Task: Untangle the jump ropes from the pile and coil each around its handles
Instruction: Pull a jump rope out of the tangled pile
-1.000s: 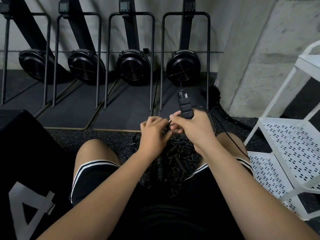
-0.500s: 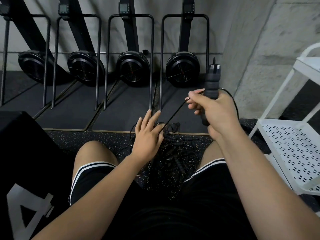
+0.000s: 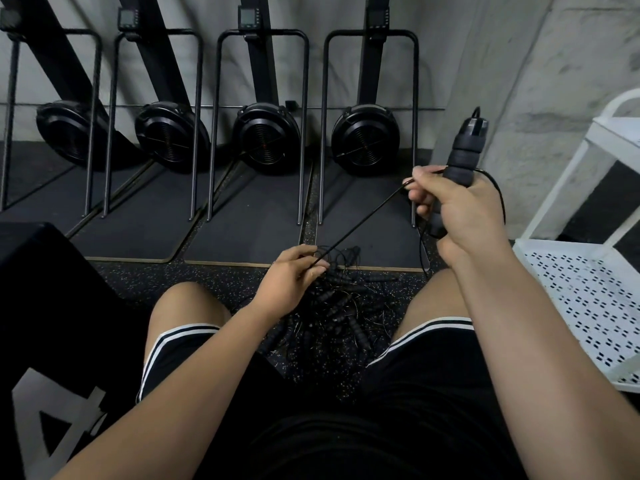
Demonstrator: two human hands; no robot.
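Observation:
A tangled pile of black jump ropes [image 3: 341, 306] with ribbed handles lies on the speckled floor between my knees. My right hand [image 3: 460, 213] is raised at the right and grips one black jump rope handle [image 3: 462, 157] upright, its cable end pointing up. A thin black cable [image 3: 363, 223] runs taut from my right fingers down to my left hand [image 3: 291, 282], which pinches it just above the pile. A further loop of the cable hangs behind my right hand.
Several black rowing machines [image 3: 365, 140] stand upright against the wall on dark mats. A white perforated shelf cart [image 3: 585, 296] is close at the right. A black box [image 3: 52, 323] with a white numeral sits at my left. A concrete wall [image 3: 540, 98] rises behind the cart.
My right hand has lifted the handle up and to the right, drawing the cable taut. My left hand, fingers spread half a second ago, now pinches the cable.

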